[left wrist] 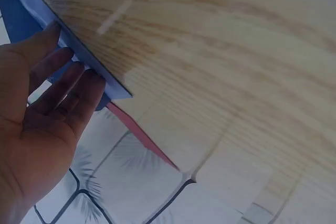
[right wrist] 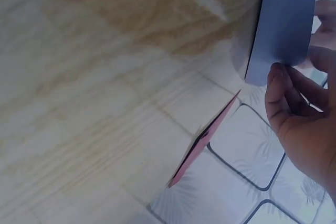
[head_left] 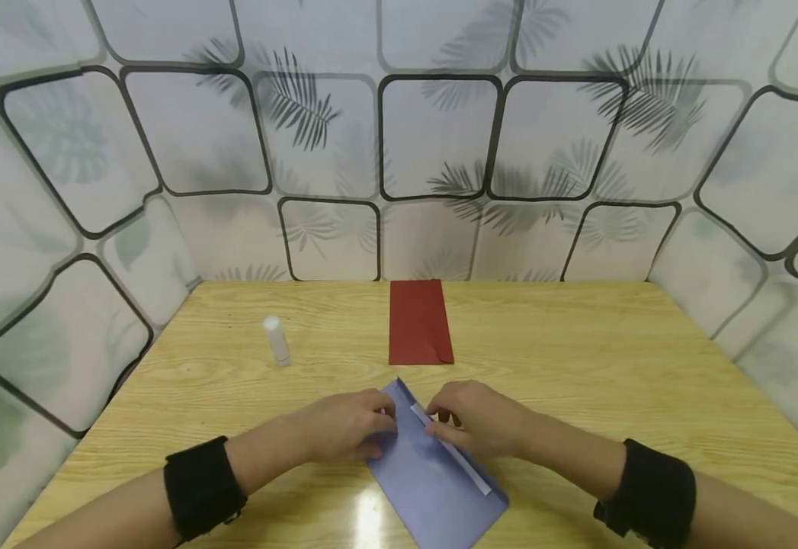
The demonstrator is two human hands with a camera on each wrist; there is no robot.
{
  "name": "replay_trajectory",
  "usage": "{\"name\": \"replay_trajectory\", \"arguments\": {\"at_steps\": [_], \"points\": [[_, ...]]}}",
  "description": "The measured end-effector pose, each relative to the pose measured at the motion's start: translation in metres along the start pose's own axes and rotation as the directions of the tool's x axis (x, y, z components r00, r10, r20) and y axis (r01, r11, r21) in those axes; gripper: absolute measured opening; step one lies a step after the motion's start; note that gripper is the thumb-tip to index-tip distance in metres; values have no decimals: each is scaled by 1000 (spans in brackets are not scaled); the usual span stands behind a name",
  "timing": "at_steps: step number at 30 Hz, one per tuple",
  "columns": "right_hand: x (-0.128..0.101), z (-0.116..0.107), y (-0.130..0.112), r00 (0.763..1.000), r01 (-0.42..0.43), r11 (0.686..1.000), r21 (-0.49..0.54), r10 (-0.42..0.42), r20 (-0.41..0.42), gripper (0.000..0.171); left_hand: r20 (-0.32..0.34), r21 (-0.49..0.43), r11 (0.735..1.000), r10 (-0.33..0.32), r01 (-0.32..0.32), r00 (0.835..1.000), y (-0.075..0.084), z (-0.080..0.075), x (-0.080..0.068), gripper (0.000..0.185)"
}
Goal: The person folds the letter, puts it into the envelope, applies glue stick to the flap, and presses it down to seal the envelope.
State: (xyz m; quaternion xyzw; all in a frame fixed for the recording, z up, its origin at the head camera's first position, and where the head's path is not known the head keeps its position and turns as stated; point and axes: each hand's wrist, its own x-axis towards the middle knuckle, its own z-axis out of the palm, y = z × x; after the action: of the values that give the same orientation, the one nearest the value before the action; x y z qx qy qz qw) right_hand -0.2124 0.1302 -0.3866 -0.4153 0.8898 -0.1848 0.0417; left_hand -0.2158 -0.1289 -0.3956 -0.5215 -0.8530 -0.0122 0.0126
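Observation:
A blue envelope point(head_left: 426, 488) lies slanted on the wooden table point(head_left: 577, 366) near its front edge, with a white strip point(head_left: 463, 465) running along its raised flap. My left hand point(head_left: 344, 427) rests on the envelope's left side. Its fingers point(left wrist: 68, 87) are nearly straight against the blue envelope point(left wrist: 79, 51) edge. My right hand point(head_left: 481, 423) is at the flap's upper end, with curled fingers pinching the flap. In the right wrist view the thumb point(right wrist: 278, 87) touches the corner of the blue flap point(right wrist: 283, 24).
A red envelope point(head_left: 419, 322) lies flat at the back centre of the table, also seen edge-on as red envelope point(left wrist: 142, 132) and red envelope point(right wrist: 202, 142). A white glue stick point(head_left: 277, 340) stands at the back left. Patterned walls point(head_left: 440, 137) close in three sides.

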Motion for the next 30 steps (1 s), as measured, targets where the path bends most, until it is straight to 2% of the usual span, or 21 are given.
{"name": "replay_trajectory", "arguments": {"at_steps": [3, 6, 8, 11, 14, 16, 20, 25, 30], "points": [[-4, 5, -6, 998, 63, 997, -37, -62, 24, 27, -29, -6, 1000, -8, 8, 1000, 0, 4, -1, 30], [-8, 7, -10, 989, 143, 984, -106, -137, 64, 28, -50, -19, 999, -37, 36, 998, 0, 4, -2, 43], [-10, 9, -12, 978, 196, 968, -157, -182, 99, 29, -47, -11, 999, -33, 33, 998, 0, 3, -2, 54], [-12, 12, -13, 964, 245, 943, -227, -211, 162, 32, -9, 14, 999, 31, -31, 999, -3, 3, -1, 64], [-16, 16, -14, 950, 295, 896, -331, -237, 203, 36, 68, -4, 997, 76, -76, 995, -6, 3, -1, 62], [-19, 17, -13, 942, 324, 860, -394, -256, 216, 38, 122, -36, 997, 73, -69, 990, -8, 3, 0, 59], [-28, 20, -10, 932, 361, 818, -448, -292, 217, 47, 208, -105, 994, 26, -4, 978, -10, 3, 1, 58], [-40, 19, -5, 923, 383, 814, -437, -327, 201, 56, 235, -158, 987, 18, 20, 972, -11, 4, 2, 58], [-50, 14, -2, 915, 404, 806, -432, -358, 187, 55, 242, -182, 982, 3, 42, 970, -13, 4, 0, 58]]}}
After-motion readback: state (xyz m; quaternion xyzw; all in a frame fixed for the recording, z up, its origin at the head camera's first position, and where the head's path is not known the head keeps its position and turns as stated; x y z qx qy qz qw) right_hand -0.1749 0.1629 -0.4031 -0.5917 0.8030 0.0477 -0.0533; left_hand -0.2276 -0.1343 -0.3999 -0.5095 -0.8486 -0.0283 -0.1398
